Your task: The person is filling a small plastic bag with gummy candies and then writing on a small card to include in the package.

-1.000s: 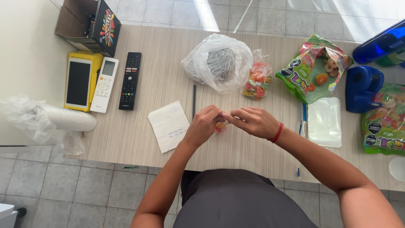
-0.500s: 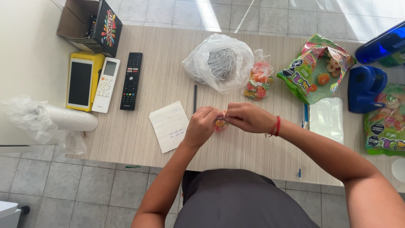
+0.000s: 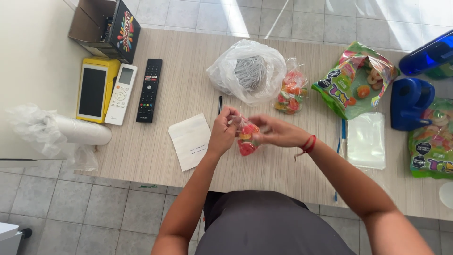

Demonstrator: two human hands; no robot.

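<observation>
Small clear candy bag [image 3: 246,138], filled with red, orange and yellow gummy rings, held just above the wooden table [image 3: 155,156], near its front edge. Left hand [image 3: 222,134] pinches the bag's neck, fingers closed on the plastic. Right hand [image 3: 276,131] grips the top from the other side, also closed on it. Looks like the closing step: neck gathered, not yet tied. Next move would call for a firm twist while the left keeps its pinch, then a tie. Just beyond: a large clear bag of grey wire ties [image 3: 249,71], a finished candy bag [image 3: 290,92], an open green gummy package [image 3: 356,80]. Paper slip [image 3: 191,140] just left; stack of empty clear bags [image 3: 365,139] right.
</observation>
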